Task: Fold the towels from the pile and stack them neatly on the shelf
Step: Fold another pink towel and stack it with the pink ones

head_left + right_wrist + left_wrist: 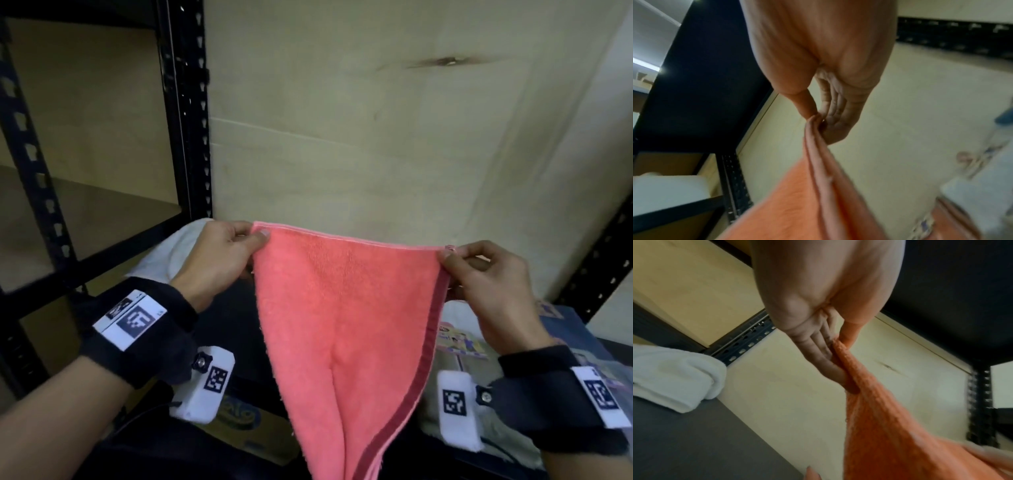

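Aloft, pink towel [346,308], top corners between left hand [219,255] and right hand [489,284].

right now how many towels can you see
2 for certain. A pink towel hangs in the air, pinched at its top corners by the left hand and right hand. A white towel lies folded behind the left hand. Others may be hidden.

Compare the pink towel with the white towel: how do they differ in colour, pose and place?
The pink towel is salmon pink with a darker band along one edge; the white towel is plain white. The pink towel hangs in the air, its top corners pinched by the left hand and right hand; the white towel lies folded on a dark surface, untouched. Both look like terry cloth.
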